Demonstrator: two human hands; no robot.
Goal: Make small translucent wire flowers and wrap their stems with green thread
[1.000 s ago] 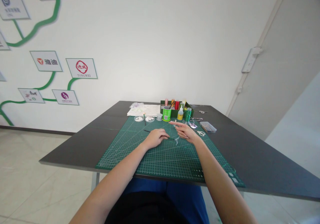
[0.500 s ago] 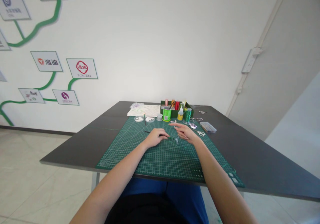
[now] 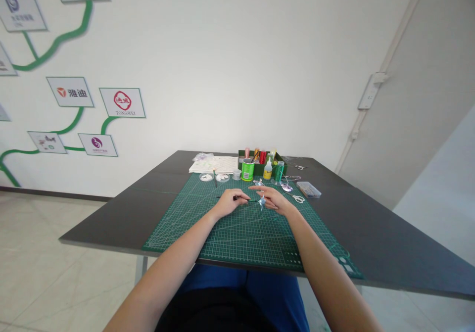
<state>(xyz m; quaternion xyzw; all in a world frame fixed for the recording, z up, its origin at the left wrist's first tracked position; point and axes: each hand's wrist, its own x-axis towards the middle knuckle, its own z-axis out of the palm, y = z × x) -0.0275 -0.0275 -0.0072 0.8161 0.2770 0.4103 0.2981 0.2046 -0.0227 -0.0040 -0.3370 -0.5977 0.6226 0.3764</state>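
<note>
My left hand (image 3: 233, 202) is closed on a thin dark stem (image 3: 253, 201), held low over the green cutting mat (image 3: 237, 238). The stem's back end sticks out to the left of my knuckles, and its front part looks green. At its right tip sits a small pale blue, petal-like piece (image 3: 261, 202). Right beside that piece is my right hand (image 3: 273, 199), index finger stretched to the left and the other fingers curled in. Whatever those curled fingers grip is too small to make out.
Behind my hands stand a green can (image 3: 247, 169), a glue bottle (image 3: 267, 168), a green thread spool (image 3: 279, 170) and a box (image 3: 282, 161) of spools. Two shallow dishes (image 3: 207, 177) lie left. Scissors (image 3: 298, 199) and a clear plastic case (image 3: 308, 189) lie right.
The stem has shifted slightly up and its pale blue tip has turned, showing more clearly beside my right fingers. My right hand has moved slightly left, closer to my left.
</note>
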